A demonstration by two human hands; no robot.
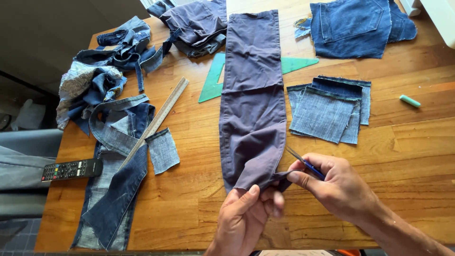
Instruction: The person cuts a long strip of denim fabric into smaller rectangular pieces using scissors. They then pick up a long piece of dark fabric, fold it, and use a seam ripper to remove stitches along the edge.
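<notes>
Left hand (246,215): pinches the near end of the purple trouser leg (252,102).
Right hand (332,185): clenched on blue-handled scissors (305,165) at that end.
Trouser leg: lies lengthwise on the wooden counter (417,142).

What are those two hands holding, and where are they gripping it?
The left hand pinches the near bottom edge of the long purple trouser leg. The right hand holds blue-handled scissors by the handles, blades at that edge.

The wooden desk (417,142) carries a purple trouser leg (251,99), a stack of denim squares (327,111), a ruler (154,121), a green set square (213,78), a remote (71,169), chalk (409,101) and denim scraps (109,71).
</notes>
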